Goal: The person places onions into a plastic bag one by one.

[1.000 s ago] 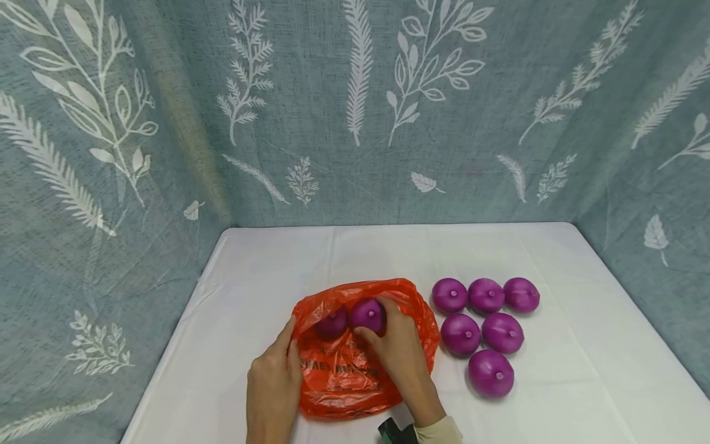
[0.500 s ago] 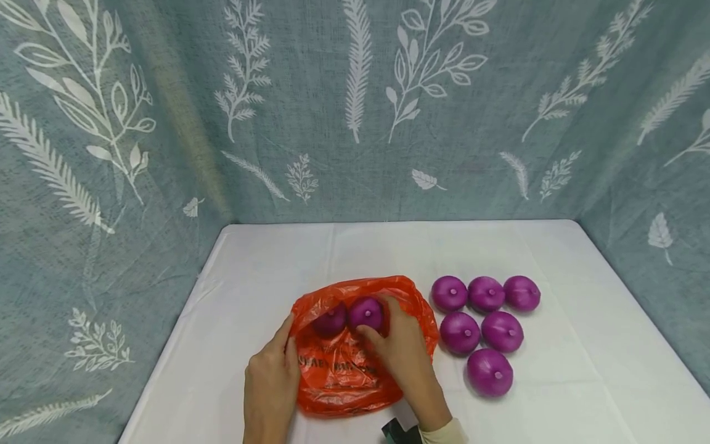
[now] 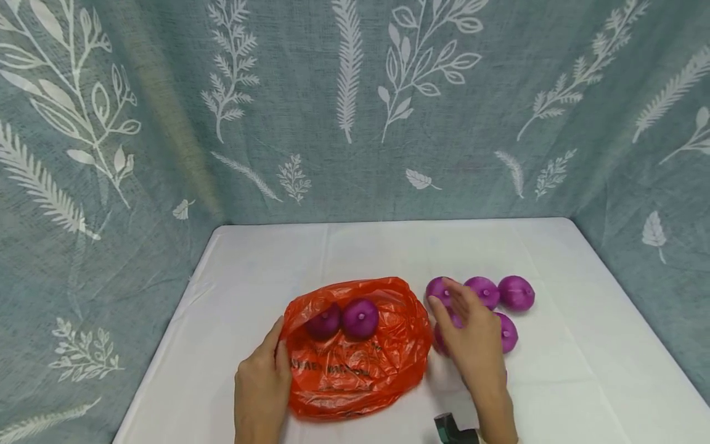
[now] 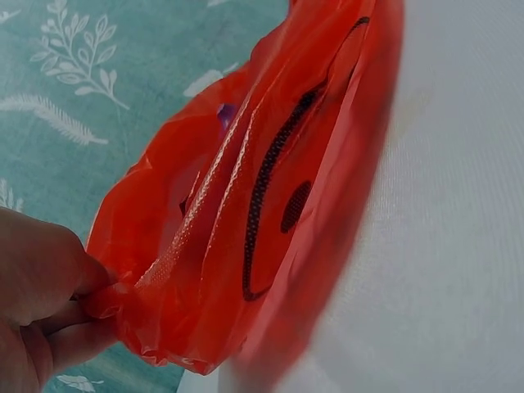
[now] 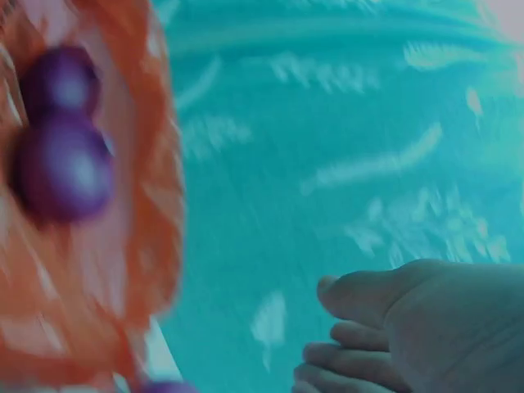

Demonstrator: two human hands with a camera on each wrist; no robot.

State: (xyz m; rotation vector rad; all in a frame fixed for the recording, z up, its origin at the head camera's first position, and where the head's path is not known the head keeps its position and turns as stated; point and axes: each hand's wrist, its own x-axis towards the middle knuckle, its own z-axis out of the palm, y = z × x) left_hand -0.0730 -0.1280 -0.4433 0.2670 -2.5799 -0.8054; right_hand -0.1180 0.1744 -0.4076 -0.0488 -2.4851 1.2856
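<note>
A red plastic bag (image 3: 388, 382) lies open on the white table. My left hand (image 3: 262, 382) pinches the left edge of the bag's mouth; in the left wrist view its thumb and fingers grip the red film (image 4: 196, 270). Two purple balls sit side by side in the bag, the right ball (image 3: 360, 318) with a pale nub on top, the left ball (image 3: 324, 322) partly under the bag's rim. My right hand (image 3: 477, 339) is over the loose purple balls right of the bag, fingers spread and holding nothing. It covers parts of the nearer ones.
Loose purple balls stand in a close group, including a back right ball (image 3: 516, 293), a back middle ball (image 3: 484, 292) and one behind the hand (image 3: 509, 333). The white table (image 3: 266, 259) meets a green-blue leaf-print curtain (image 3: 310, 92) at the back and sides.
My right hand has let go of the purple ball in the bag and moved right, over the loose balls. My left hand keeps its grip on the bag.
</note>
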